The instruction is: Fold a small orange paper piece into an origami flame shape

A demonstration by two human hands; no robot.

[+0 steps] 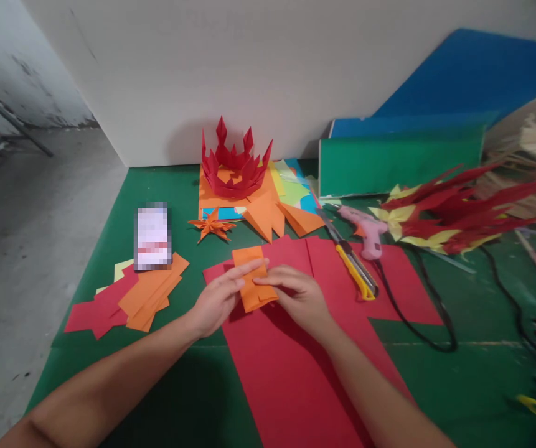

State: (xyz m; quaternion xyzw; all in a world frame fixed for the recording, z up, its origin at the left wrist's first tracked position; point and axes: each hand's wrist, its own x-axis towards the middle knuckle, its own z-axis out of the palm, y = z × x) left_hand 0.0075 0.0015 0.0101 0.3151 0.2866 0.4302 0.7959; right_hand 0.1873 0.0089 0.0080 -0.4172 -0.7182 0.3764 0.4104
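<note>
Between my two hands is a folded piece of orange paper (251, 292), raised a little over red paper sheets (291, 367). My left hand (218, 302) grips its left side, with the fingers laid across the front. On the right edge, my right hand (302, 298) pinches the paper near a crease; its lower end is folded over. Just beyond the hands lie an orange paper flower (212, 226) and folded orange paper pieces (268, 218). A red paper crown (235, 171) stands behind them on flat coloured sheets.
Left on the green table (155, 186) are a phone (152, 236) and orange strips (150, 295). To the right lie a yellow box cutter (356, 270), blade out, and a pink glue gun (365, 230) with a looping black cord. Red-and-yellow paper flames (464, 211) sit farther right.
</note>
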